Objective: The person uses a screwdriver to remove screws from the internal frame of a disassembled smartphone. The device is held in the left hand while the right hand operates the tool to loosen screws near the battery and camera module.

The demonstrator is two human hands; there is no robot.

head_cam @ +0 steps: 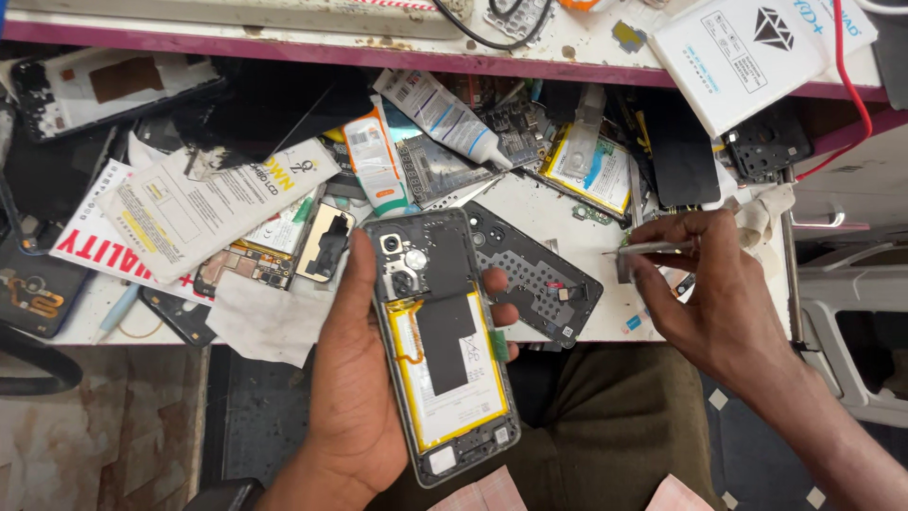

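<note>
Gripping one opened phone (440, 345), left hand (355, 378); right hand (705, 284) pinches one pair of tweezers (653, 250).

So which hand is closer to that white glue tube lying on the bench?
Left. The left hand, holding the opened phone, sits just below the white glue tube; the right hand, gripping metal tweezers, is farther off to the right.

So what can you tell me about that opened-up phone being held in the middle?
The opened phone lies face down in the left hand, back cover off. A dark grey frame surrounds a yellow-edged battery crossed by a black strip, with camera lenses at the top. It is held over the lap at the table's edge, thumb on its left side, fingers curling round the right.
</note>
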